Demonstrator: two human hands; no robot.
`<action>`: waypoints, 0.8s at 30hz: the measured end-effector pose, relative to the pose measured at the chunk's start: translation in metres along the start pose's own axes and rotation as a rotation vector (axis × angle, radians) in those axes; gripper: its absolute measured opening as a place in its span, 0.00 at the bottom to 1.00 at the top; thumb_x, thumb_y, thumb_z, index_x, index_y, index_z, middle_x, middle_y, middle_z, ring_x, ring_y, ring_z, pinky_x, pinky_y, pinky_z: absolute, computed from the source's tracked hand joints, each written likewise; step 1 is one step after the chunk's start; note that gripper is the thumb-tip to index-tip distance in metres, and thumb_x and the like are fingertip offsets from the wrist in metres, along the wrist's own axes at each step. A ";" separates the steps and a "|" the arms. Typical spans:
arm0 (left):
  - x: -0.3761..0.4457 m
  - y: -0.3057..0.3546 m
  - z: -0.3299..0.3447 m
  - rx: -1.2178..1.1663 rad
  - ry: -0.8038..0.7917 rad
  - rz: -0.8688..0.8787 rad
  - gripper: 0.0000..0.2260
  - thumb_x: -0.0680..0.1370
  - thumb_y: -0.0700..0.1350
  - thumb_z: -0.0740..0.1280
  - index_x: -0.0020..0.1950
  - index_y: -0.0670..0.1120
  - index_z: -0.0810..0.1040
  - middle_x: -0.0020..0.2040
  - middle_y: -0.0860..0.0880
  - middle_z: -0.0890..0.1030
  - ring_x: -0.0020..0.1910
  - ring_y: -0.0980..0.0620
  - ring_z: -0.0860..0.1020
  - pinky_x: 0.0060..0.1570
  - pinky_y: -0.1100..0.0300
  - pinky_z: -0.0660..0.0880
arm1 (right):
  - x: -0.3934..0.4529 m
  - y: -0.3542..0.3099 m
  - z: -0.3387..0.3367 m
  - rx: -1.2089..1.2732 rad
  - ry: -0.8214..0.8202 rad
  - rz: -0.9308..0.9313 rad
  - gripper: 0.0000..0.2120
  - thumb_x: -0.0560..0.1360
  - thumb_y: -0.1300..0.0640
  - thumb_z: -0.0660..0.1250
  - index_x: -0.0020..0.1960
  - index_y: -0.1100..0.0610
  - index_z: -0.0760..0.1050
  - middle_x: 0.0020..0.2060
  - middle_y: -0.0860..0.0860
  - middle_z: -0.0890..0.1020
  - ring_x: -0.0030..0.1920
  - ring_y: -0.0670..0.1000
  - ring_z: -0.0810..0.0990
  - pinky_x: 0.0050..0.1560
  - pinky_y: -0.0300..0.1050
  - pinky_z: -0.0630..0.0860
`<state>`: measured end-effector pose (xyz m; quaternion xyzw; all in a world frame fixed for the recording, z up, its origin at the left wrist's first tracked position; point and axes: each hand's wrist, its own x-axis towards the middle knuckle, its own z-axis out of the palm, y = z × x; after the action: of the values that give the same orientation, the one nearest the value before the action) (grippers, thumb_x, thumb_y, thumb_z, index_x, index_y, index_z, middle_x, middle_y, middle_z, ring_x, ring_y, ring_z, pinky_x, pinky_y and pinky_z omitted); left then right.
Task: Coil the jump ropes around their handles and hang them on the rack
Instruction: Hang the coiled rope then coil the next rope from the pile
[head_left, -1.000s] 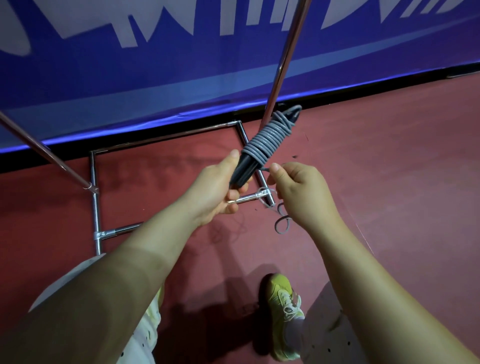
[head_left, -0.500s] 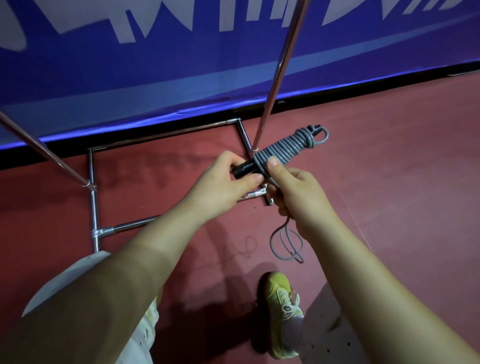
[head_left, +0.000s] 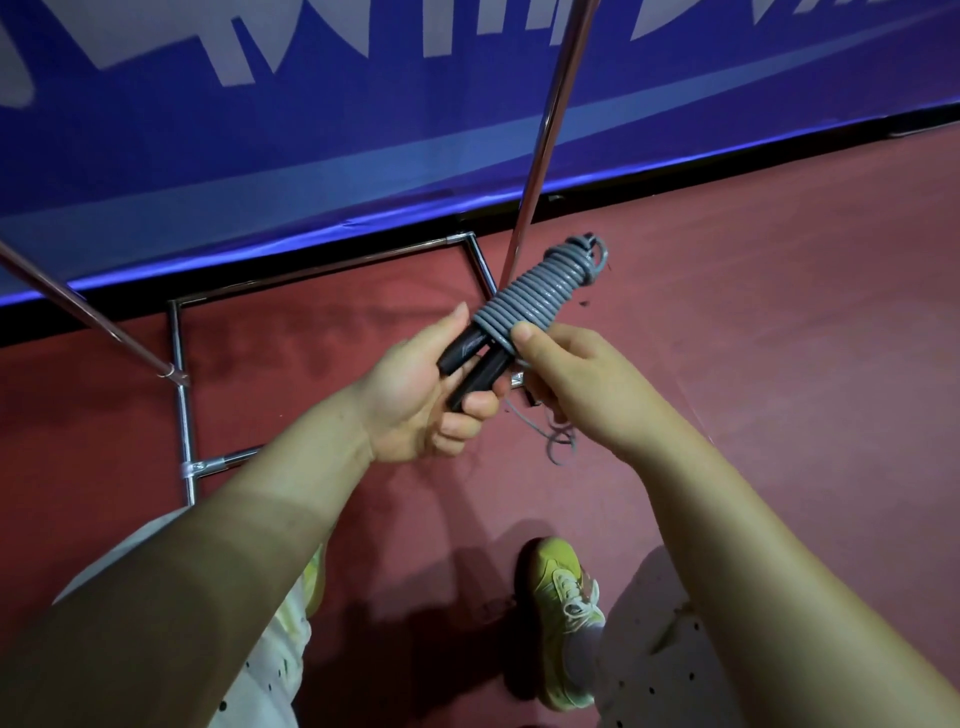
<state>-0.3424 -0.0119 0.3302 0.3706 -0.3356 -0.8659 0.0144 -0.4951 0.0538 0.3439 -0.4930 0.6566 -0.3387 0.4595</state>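
The left hand (head_left: 415, 395) grips the 2 black handles (head_left: 470, 358) of the jump rope, fingers curled round their bare lower ends, and holds them side by side, pointing up and away. The grey rope (head_left: 540, 296) is wound in tight turns over the upper part of the handles, with a small loop at the far tip. The right hand (head_left: 576, 384) has its thumb pressed on the lowest turn and its fingers curled under the bundle, pinching the cord there.

Half a second ago a long slack loop hung below the right hand; now only a short tail (head_left: 556, 441) dangles beneath it. The bundle has also swung more upright than it was, and the 2 handles have splayed slightly at the bottom. So another turn or so has gone on — by my reading the coiling is nearly finished, and what remains is to wind or tuck the last of the cord so it does not spring loose.

The bundle is held in the air over the red floor (head_left: 779, 364), just in front of the rack's upright chrome pole (head_left: 550, 114) and above its base frame (head_left: 179, 364). Hanging has not begun.
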 end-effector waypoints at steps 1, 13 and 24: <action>0.002 -0.001 0.000 0.030 0.031 0.009 0.31 0.76 0.69 0.45 0.39 0.44 0.72 0.25 0.52 0.67 0.18 0.57 0.61 0.21 0.67 0.56 | 0.001 0.000 -0.003 0.008 -0.018 0.087 0.19 0.81 0.47 0.58 0.36 0.54 0.74 0.23 0.44 0.72 0.25 0.42 0.69 0.33 0.38 0.68; 0.013 -0.003 0.005 0.048 0.217 0.188 0.27 0.79 0.65 0.45 0.43 0.46 0.72 0.26 0.51 0.70 0.21 0.56 0.65 0.24 0.65 0.62 | 0.002 0.003 0.007 -0.300 0.269 0.077 0.30 0.78 0.40 0.59 0.36 0.67 0.74 0.25 0.56 0.75 0.29 0.55 0.72 0.32 0.48 0.68; 0.020 -0.008 -0.003 0.322 0.542 0.347 0.23 0.81 0.60 0.53 0.37 0.46 0.75 0.30 0.48 0.73 0.23 0.55 0.68 0.26 0.64 0.65 | -0.002 -0.006 0.012 0.281 0.023 0.273 0.26 0.82 0.43 0.51 0.40 0.59 0.77 0.29 0.52 0.71 0.30 0.52 0.70 0.44 0.53 0.79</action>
<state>-0.3530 -0.0128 0.3118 0.5218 -0.5095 -0.6570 0.1911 -0.4820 0.0539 0.3460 -0.3265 0.6689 -0.3672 0.5577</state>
